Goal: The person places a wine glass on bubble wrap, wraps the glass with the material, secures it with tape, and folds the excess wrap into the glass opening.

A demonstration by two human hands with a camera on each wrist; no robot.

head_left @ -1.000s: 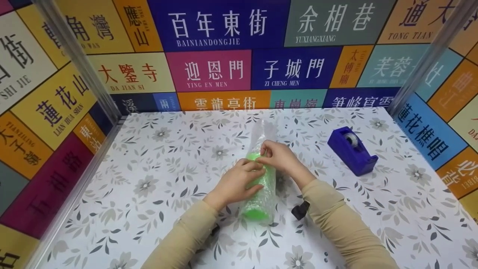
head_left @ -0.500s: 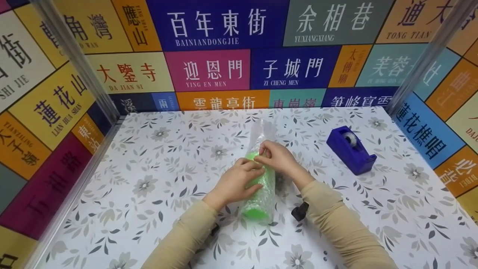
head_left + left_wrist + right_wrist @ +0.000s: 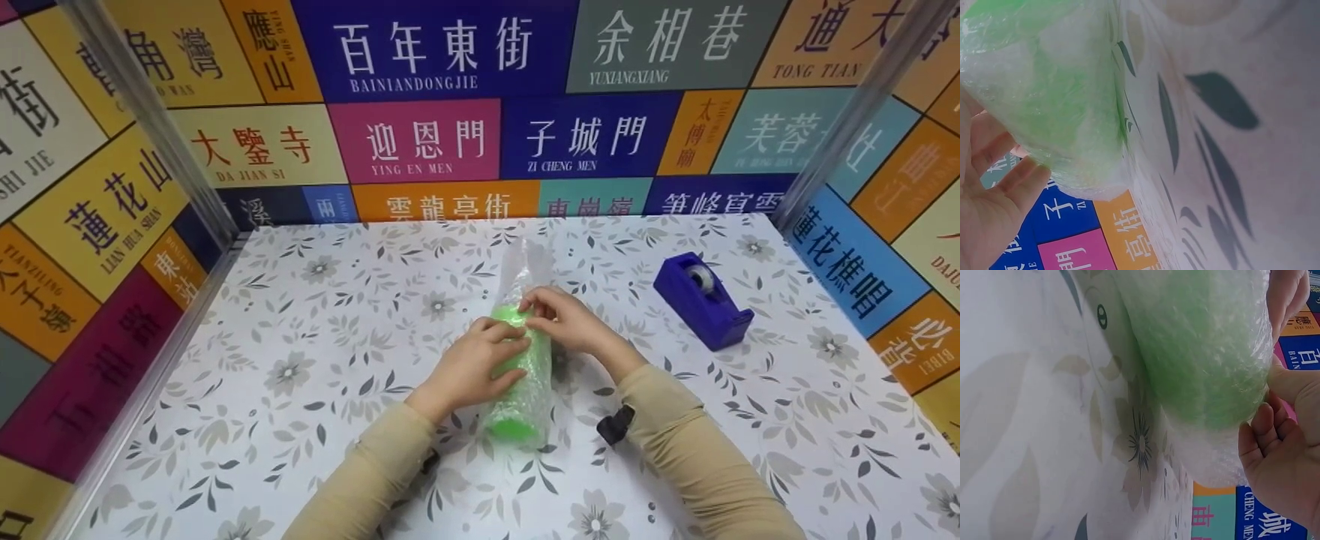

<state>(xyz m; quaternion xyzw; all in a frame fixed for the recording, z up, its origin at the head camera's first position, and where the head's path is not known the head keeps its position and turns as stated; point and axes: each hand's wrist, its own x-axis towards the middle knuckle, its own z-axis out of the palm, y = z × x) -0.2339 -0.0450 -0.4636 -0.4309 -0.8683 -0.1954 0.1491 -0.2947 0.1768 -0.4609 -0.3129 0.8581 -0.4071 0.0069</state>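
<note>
A green cylinder (image 3: 517, 420) wrapped in bubble wrap (image 3: 525, 259) lies lengthwise on the table in the head view. Loose wrap sticks out flat beyond its far end. My left hand (image 3: 476, 360) holds the wrapped cylinder from the left, fingers bent over its top and thumb nearer me. Close by, my right hand (image 3: 574, 322) touches the wrap at the upper right, thumb and index finger parted. Both wrist views show the fingertips at the wrap over the green cylinder (image 3: 1067, 79). In the right wrist view, the right hand (image 3: 1286, 461) has loosely bent fingers.
A blue tape dispenser (image 3: 701, 304) with a roll of clear tape stands to the right on the flower-patterned table (image 3: 300, 442). Panels printed with large characters (image 3: 420, 142) rise behind the table and on both sides.
My right hand has shifted slightly right and toward me, and its thumb and index finger have come apart. The left hand stays on the wrapped cylinder.
</note>
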